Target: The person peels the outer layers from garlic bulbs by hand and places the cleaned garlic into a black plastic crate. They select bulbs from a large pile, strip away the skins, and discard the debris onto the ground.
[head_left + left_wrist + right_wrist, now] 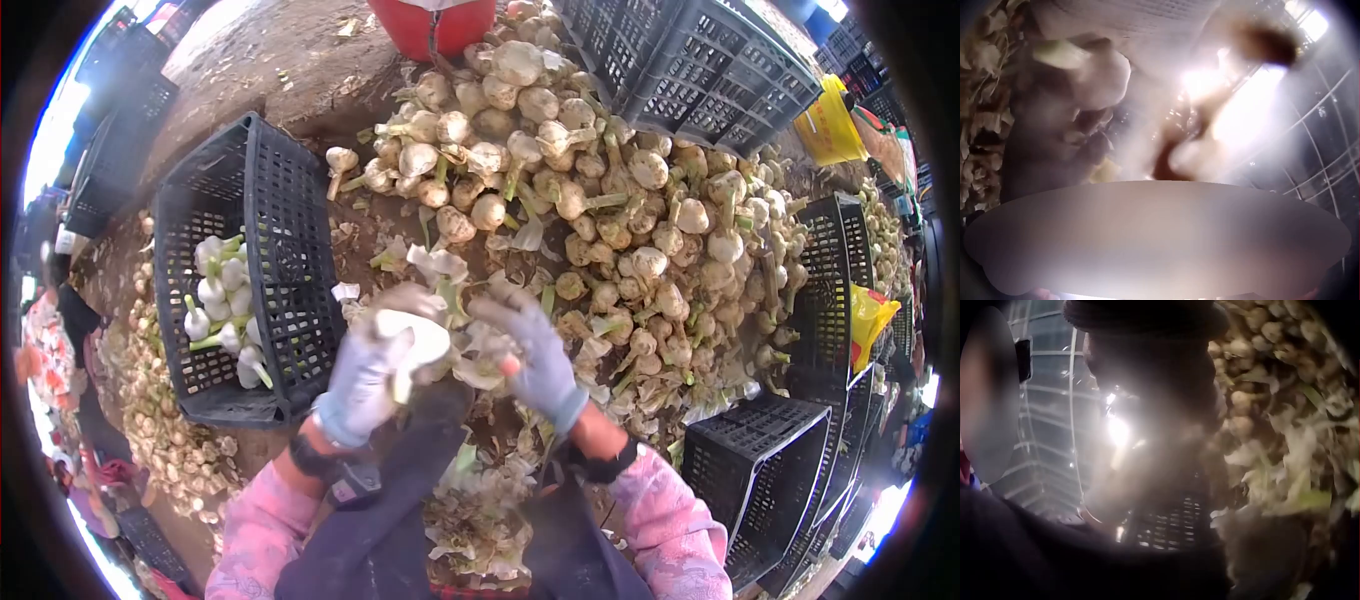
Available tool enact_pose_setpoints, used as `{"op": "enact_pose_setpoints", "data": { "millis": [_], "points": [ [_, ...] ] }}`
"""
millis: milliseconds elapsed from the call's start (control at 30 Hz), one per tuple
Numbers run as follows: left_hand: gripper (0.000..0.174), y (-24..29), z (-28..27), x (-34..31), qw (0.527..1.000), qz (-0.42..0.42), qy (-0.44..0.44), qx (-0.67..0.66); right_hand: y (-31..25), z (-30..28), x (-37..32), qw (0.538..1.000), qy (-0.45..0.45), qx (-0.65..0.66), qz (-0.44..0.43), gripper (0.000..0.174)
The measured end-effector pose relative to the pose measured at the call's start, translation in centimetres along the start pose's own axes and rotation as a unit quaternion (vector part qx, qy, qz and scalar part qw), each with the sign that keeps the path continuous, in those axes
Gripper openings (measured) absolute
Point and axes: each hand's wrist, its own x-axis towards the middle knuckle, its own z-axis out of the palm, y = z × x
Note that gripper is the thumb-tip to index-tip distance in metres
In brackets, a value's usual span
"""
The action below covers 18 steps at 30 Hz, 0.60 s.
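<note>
In the head view my gloved left hand (362,378) grips a white, cleaned garlic bulb (422,340), its short stem pointing down. The left wrist view shows the same bulb (1105,78) against the glove, with the pale green stem to its left. My gloved right hand (535,355) is to the right of the bulb and apart from it, fingers loosely extended and blurred, the thumb tip bare. Below the hands, loose garlic skins (480,515) lie between the dark-clad legs. The right hand is dark and blurred in the right wrist view.
A black crate (290,270) on the left holds several clean white bulbs (225,290). Unpeeled garlic (650,265) is heaped ahead and to the right. More black crates (755,480) stand at right, another crate (700,70) behind the heap, beside a red bucket (435,30).
</note>
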Motion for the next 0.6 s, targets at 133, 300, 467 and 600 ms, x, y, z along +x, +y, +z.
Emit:
{"op": "enact_pose_setpoints", "data": {
  "millis": [133, 300, 467, 600],
  "points": [
    [0.05, 6.0, -6.8, -1.0, 0.83, 0.339, 0.318, 0.307, 2.6, 0.3, 6.3, 0.943, -0.066, -0.315, 0.079, 0.057],
    [0.059, 6.9, -4.4, -0.3, 0.833, 0.369, 0.331, 0.246, 8.2, 2.9, 13.4, 0.856, -0.121, -0.498, 0.057, 0.065],
    [0.027, 2.3, -5.3, 1.1, 0.92, 0.24, 0.057, 0.305, 8.9, 2.0, 13.0, 0.913, 0.02, -0.39, 0.118, 0.044],
    [0.047, -0.8, -4.7, 1.1, 0.927, 0.208, -0.004, 0.311, 4.4, 1.8, 7.3, 0.856, 0.077, 0.458, 0.226, 0.041]
  ]
}}
